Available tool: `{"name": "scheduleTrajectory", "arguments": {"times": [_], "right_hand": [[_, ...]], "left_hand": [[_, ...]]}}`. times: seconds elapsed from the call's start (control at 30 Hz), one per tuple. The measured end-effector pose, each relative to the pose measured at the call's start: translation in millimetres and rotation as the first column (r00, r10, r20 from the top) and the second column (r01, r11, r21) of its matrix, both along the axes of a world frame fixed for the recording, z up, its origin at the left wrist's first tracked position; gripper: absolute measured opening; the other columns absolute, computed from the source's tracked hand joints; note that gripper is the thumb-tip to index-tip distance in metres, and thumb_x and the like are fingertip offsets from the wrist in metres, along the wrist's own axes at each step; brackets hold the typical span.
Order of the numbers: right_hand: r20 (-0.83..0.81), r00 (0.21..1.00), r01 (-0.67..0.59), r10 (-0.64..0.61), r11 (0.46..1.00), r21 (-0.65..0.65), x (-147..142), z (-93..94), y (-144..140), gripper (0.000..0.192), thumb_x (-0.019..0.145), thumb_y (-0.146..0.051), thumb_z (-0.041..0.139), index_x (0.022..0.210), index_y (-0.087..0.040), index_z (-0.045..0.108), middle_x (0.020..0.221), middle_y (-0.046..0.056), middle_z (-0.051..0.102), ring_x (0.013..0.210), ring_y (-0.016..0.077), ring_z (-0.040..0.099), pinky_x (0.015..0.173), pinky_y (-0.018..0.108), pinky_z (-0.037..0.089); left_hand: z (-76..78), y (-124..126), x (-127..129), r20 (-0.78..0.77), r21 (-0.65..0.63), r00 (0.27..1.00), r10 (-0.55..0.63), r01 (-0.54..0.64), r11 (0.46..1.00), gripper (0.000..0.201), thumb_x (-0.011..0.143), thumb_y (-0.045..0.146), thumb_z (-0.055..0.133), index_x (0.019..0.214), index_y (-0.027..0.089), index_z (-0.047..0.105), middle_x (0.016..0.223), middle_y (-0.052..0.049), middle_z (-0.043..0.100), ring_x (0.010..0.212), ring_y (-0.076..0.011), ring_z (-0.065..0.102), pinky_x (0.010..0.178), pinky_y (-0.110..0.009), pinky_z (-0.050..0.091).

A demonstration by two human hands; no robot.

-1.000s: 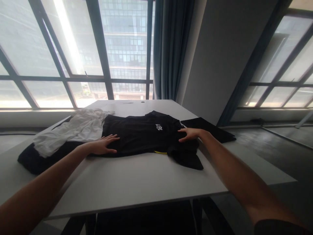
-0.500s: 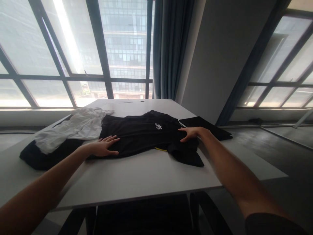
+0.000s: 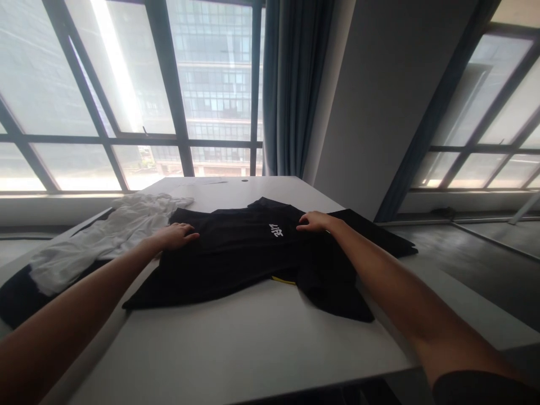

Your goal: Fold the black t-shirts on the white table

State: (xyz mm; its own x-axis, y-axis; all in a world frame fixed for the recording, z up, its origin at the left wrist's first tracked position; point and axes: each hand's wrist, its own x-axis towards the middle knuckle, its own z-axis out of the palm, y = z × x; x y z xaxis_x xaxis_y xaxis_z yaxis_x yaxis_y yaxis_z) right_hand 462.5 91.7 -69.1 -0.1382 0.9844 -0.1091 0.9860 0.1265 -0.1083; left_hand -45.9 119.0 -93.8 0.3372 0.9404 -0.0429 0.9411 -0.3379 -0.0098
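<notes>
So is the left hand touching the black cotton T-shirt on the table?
Touching. The head view shows the left hand lying flat, palm down, on the black cotton T-shirt, no gap visible.

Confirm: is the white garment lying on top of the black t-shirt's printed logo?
No: the white garment lies to the left of the black t-shirt, whose white logo shows uncovered between the left hand and right hand.

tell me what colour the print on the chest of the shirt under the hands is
White, on the black shirt; the print shows in the head view, too small to read.
</notes>
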Motion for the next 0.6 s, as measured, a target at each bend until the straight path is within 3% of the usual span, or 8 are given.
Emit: {"name": "scheduleTrajectory", "arguments": {"times": [0.2,0.4,0.6], "right_hand": [[-0.072,0.993,-0.095,0.093,0.995,-0.024,-31,-1.1,85,0.069,0.086,-0.06,0.062,0.145,-0.024,0.054,0.146,0.006,0.056,0.13,0.0281,0.055,0.109,0.032,0.042],[-0.13,0.99,-0.06,0.056,0.998,-0.029,-62,-21.3,160,0.079,0.089,-0.066,0.055,0.153,-0.022,0.043,0.156,0.009,0.044,0.139,0.0296,0.046,0.115,0.035,0.036],[-0.024,0.999,-0.028,0.026,0.997,-0.076,-55,-48.4,210,0.084,0.092,-0.072,0.041,0.158,-0.021,0.031,0.166,0.008,0.022,0.151,0.0275,0.023,0.123,0.036,0.02]], "left_hand": [[-3.5,58,2,0.01,0.024,0.999,0.052,-0.052,0.998,0.075,0.092,0.063,0.033,0.144,0.013,0.052,0.149,-0.018,0.051,0.137,-0.0359,0.046,0.11,-0.045,0.038],[-9.5,98,9,0.021,-0.034,0.996,0.083,-0.082,0.996,0.091,0.083,0.073,0.041,0.149,0.011,0.047,0.155,-0.019,0.043,0.137,-0.0401,0.045,0.112,-0.048,0.037],[-10.1,122,-5,0.09,-0.106,0.989,0.117,-0.108,0.988,0.111,0.07,0.084,0.05,0.153,0.01,0.04,0.159,-0.017,0.038,0.14,-0.0373,0.044,0.114,-0.039,0.037]]}}
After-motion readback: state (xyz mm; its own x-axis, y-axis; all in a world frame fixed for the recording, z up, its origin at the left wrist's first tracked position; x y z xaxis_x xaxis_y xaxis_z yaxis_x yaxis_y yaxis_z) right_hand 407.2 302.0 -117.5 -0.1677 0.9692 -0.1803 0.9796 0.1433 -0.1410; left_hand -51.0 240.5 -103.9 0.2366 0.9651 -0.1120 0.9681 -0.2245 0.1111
